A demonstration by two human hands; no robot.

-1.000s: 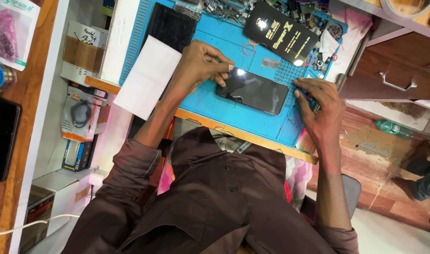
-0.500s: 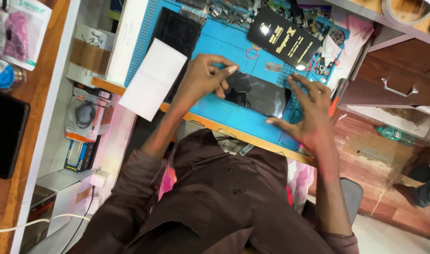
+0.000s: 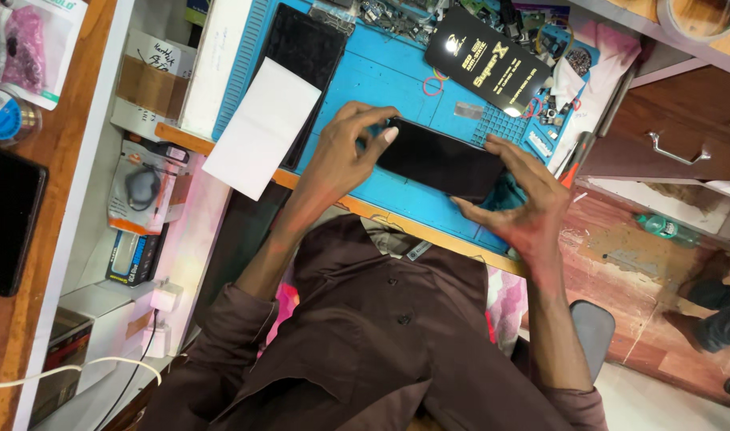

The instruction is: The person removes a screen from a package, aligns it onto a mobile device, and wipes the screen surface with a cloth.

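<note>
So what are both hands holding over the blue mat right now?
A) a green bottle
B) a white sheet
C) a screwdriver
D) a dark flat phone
D: the left hand and right hand each hold one end of the dark flat phone above the blue mat.

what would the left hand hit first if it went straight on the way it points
The dark phone: the left hand pinches its end. Beyond lies bare blue mat, then perhaps a pink band; depth is unclear.
</note>
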